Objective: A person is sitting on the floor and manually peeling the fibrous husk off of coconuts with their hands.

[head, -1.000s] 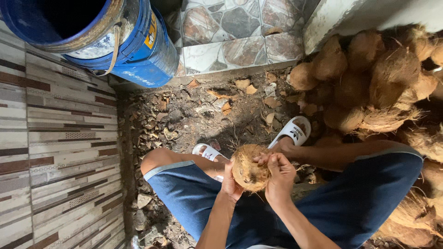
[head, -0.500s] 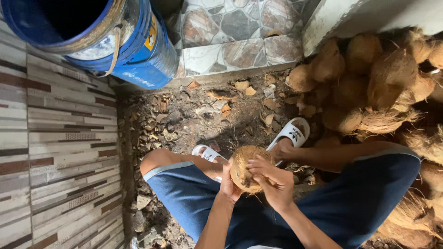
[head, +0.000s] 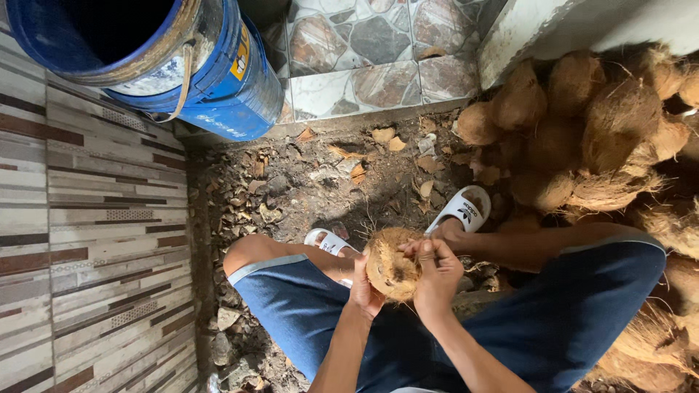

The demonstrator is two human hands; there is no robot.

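While both hands grip it, the round brown fibrous coconut (head: 391,268) sits between the knees, same spot as a second ago.
Left hand (head: 364,285) cups its underside; right hand (head: 435,271) has shifted over the top edge, fingers pinching husk fibre. Blue plastic bucket (head: 182,65) and husked coconut pile (head: 597,131) unchanged.
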